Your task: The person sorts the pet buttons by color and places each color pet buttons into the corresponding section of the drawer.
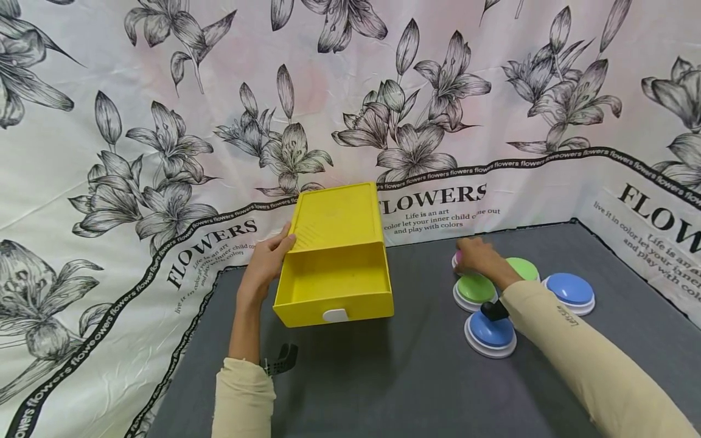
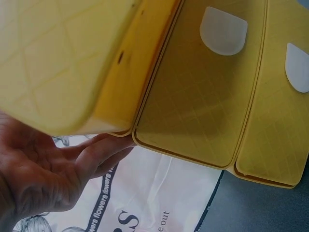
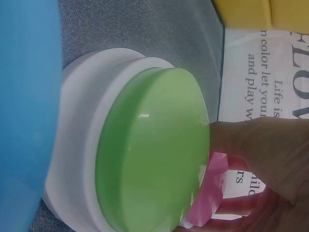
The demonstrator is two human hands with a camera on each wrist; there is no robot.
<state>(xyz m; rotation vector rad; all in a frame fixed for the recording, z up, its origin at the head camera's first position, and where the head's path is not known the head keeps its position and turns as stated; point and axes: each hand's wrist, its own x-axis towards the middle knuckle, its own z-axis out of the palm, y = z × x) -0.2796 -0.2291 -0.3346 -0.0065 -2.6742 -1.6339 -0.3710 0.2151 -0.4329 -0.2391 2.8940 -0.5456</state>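
Your left hand point(image 1: 267, 260) rests against the left side of the yellow drawer unit point(image 1: 338, 218), fingers extended along its wall rather than clamped. The unit stands by the table's point(image 1: 432, 371) far edge, nearer the far left corner than the far right one. Its top drawer point(image 1: 358, 306), with a white handle point(image 1: 335, 315), is pulled out toward you, and nothing lies in it; two closed drawers show below in the left wrist view. Your right hand point(image 1: 482, 258) has thumb and fingers clamped on the pink button point(image 3: 208, 195), near the far edge on the right half. Just beside it sits a green button point(image 1: 475, 288), with a blue button point(image 1: 491, 330) nearer you.
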